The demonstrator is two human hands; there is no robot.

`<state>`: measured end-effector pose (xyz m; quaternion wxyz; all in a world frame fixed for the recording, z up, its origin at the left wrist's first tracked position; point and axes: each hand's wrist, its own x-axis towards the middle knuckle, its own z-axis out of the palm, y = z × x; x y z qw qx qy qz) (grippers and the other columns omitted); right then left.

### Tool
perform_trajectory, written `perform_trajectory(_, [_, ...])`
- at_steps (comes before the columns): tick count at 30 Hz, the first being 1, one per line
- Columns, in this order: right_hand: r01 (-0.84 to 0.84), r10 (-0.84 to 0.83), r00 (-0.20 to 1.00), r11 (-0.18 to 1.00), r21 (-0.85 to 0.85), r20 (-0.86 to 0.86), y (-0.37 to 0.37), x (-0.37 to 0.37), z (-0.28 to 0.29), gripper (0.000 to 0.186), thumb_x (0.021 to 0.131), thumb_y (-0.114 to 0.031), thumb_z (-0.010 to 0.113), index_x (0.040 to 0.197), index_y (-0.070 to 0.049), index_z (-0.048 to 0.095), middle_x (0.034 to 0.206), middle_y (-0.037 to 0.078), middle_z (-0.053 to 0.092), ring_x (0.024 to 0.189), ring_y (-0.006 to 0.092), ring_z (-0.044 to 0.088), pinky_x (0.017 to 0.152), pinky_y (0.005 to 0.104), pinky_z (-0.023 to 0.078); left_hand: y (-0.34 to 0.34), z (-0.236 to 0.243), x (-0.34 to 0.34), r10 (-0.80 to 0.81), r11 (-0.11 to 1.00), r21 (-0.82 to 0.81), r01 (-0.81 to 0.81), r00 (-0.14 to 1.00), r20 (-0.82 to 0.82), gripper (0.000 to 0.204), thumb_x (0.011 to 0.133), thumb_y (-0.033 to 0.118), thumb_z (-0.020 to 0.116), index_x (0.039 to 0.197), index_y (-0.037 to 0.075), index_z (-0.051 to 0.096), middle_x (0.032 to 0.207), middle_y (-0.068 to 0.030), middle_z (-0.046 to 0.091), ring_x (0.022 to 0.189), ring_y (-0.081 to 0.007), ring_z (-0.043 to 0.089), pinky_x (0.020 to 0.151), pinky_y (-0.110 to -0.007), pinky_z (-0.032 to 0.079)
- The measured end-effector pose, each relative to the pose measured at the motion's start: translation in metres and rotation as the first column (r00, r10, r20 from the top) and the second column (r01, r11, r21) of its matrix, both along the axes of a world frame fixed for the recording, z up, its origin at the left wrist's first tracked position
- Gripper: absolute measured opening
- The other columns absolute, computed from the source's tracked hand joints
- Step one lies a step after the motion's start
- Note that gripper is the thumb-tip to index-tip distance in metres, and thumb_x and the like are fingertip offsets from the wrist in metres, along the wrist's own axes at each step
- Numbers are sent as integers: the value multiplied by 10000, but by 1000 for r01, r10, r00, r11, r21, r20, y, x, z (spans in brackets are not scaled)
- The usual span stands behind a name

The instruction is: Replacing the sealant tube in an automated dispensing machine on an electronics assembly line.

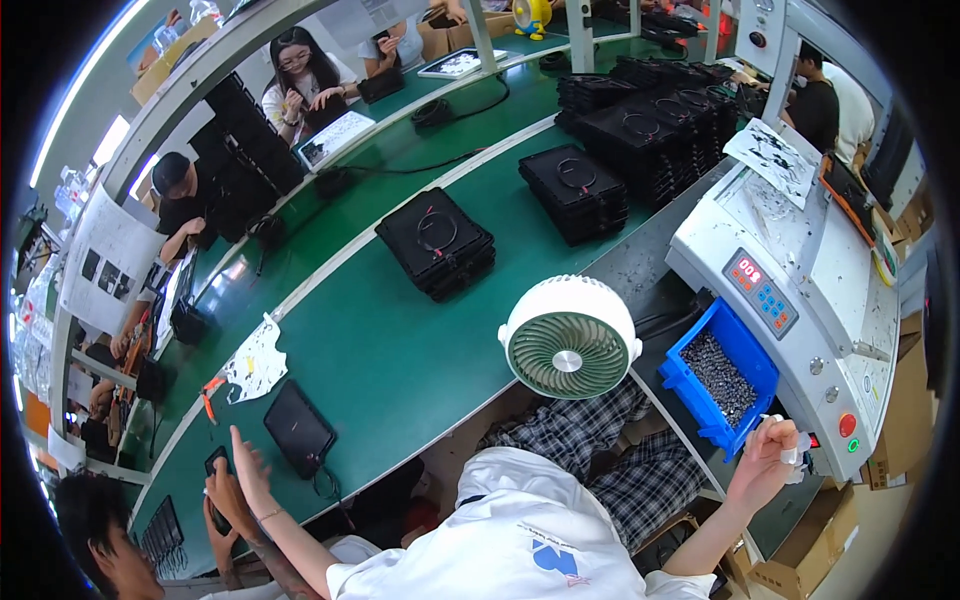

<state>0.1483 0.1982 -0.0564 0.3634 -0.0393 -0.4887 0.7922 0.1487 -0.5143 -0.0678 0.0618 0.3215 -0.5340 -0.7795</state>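
Note:
My left hand [250, 465] is raised at the lower left with its fingers apart and nothing in them, beside a co-worker's hand holding a dark handheld object [217, 462]. A black case [298, 425] with a cable lies to its right on the green bench [360, 350]. My right hand [760, 455] has curled fingers around a small crumpled white item [790, 455], just below a blue bin [690, 365] of small metal parts. It is beside the front of a grey machine [780, 270] with red and green buttons.
A white fan [567, 355] stands at the bench's front edge. Stacks of black panels [435, 240] lie behind it. Orange cutters [210, 405] and a torn white sheet [255, 365] are at left. Several co-workers [300, 90] sit around. Cardboard boxes [805, 545] stand at lower right.

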Motion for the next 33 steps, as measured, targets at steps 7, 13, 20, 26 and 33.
perform_trajectory(7, [129,-219,948,928,351,232,-5,-4,7,236,948,-196,557,843,9,605,784,66,603,610,83,507,561,205,392,197,88,-118,-420,854,-442,274,865,-274,422,990,341,438,1196,-11,547,1109,-138,633,961,-189,622,827,-299,494])
perform_trajectory(13, [-97,-238,869,779,620,434,13,-11,6,128,902,-7,567,951,59,665,871,85,657,719,116,619,655,235,493,364,64,-280,-747,660,-424,620,602,-281,315,984,274,495,1122,1,573,1074,-100,632,938,-163,625,833,-290,502])
perform_trajectory(20, [-77,-314,840,738,670,442,21,-13,10,127,890,-26,600,948,57,676,852,85,662,708,117,632,632,227,505,421,-1,-407,-592,323,-902,288,805,45,583,746,534,679,597,-29,660,616,-137,645,627,-199,621,646,-351,480])
perform_trajectory(26, [-92,-400,809,637,765,430,22,-13,21,108,871,-28,612,925,47,667,848,89,674,730,127,640,640,247,514,428,1,-419,-708,473,-748,466,706,-8,302,817,286,650,702,7,627,555,-25,505,545,-127,490,521,-273,373])
perform_trajectory(33, [-299,-310,839,423,855,447,22,-36,36,263,827,21,583,1082,-14,638,908,110,617,830,230,634,758,306,510,412,48,-384,-568,727,71,683,656,-497,136,890,83,543,941,-40,573,954,-128,615,936,-232,597,923,-408,509])
